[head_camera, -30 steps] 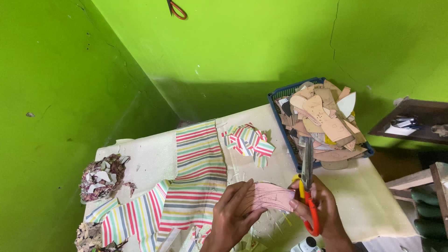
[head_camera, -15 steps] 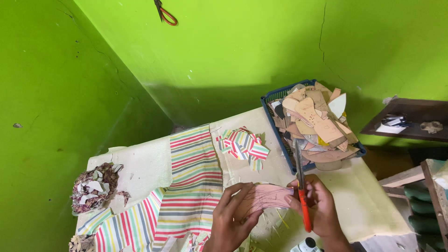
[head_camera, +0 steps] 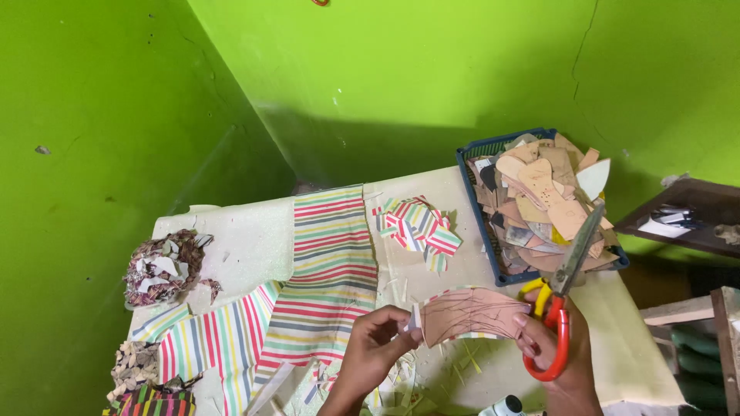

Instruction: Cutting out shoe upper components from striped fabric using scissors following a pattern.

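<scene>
A pink cardboard piece (head_camera: pixel 470 314) is being pinched at its left edge by the left hand (head_camera: pixel 374 350); red-handled scissors (head_camera: pixel 559 308) are being gripped by the right hand (head_camera: pixel 559 350), fingers curled through the loops, near the table's front edge (head_camera: pixel 640 362).

Bright green wall (head_camera: pixel 432 69); blue basket (head_camera: pixel 472 158) of tan cut-outs; multicolour striped fabric (head_camera: pixel 327 270) at centre; scissors (head_camera: pixel 559 308) with red-and-yellow handles; pinkish-tan pattern piece (head_camera: pixel 470 314).

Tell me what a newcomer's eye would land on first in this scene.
First, the bright green walls that fill the upper picture. Next, low in the middle, the left hand and right hand hold a pinkish cut piece between them, with red and yellow scissors in the right. Then the striped cloth on the table and the blue basket heaped with tan cut-outs at right.
</scene>
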